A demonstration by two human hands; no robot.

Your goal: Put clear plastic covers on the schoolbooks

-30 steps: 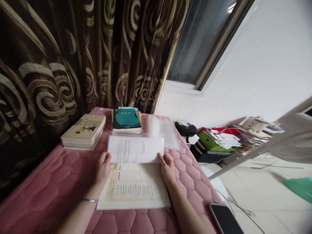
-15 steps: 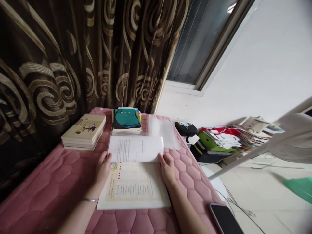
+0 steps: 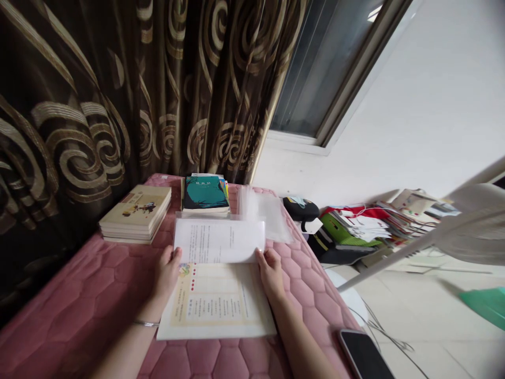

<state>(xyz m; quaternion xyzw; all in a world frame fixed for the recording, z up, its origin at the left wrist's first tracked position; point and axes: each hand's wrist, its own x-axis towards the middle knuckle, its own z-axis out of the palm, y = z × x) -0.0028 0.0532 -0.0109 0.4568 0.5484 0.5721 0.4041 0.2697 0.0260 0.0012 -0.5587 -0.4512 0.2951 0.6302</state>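
An open book [image 3: 221, 300] lies sideways on the pink quilted mattress, with printed text on its cream lower page. Its white upper leaf [image 3: 221, 239] is raised at a tilt, and a strip of clear plastic shows along its far edge. My left hand [image 3: 169, 266] pinches the leaf's left edge, thumb on top. At the right edge, my right hand [image 3: 271, 266] grips the same leaf between thumb and curled fingers. Just beyond it lie clear plastic sheets [image 3: 272, 213], apparently book covers.
A stack of beige books [image 3: 136, 210] sits at the left, and a pile topped by a teal book [image 3: 207, 192] stands at the back. A phone [image 3: 365, 355] rests at the mattress's right edge. A white fan [image 3: 469, 226] and cables [image 3: 389, 331] occupy the floor on the right.
The raised leaf has shifted very slightly, with its plastic edge showing a little higher. Both hands keep their hold in nearly the same place.
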